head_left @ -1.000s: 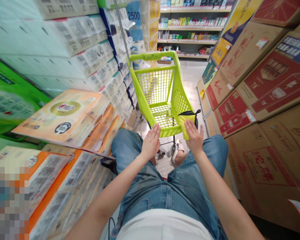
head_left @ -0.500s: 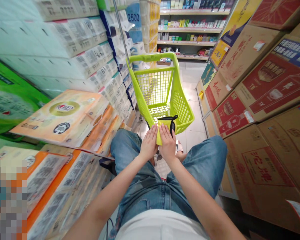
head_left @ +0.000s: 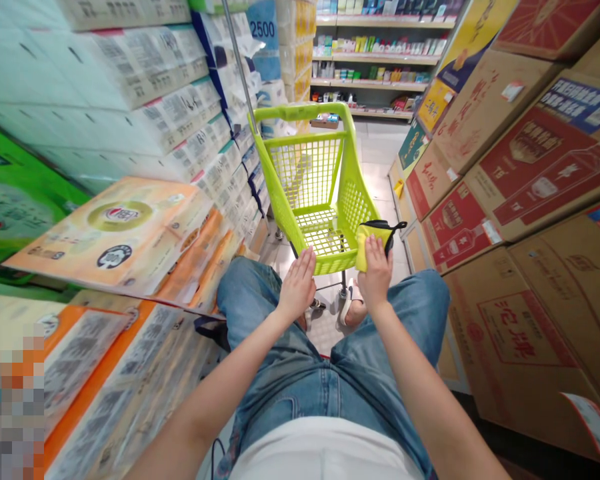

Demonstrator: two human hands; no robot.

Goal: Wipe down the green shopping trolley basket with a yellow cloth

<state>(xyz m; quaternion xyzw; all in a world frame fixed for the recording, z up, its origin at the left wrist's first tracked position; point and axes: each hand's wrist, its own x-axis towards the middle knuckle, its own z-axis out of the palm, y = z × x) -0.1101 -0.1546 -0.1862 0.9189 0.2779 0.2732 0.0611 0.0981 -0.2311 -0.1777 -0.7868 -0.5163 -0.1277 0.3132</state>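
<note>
Head view: two hands at one lime-green cart (head_left: 363, 200), moulded plastic, its walls pierced like lattice! Right hand (head_left: 375, 275), fingers together, lies over one black-edged yellow cloth (head_left: 367, 232) at the cart's near right corner; palm hidden, so I can't tell whether it grips. Left hand (head_left: 299, 287), flat, fingers straight, sits by the near left rim. Far off, four shelves (head_left: 380, 58), labels too small to read.

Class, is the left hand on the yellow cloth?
No, the yellow cloth is under the right hand, while the left hand is apart from it.
</note>
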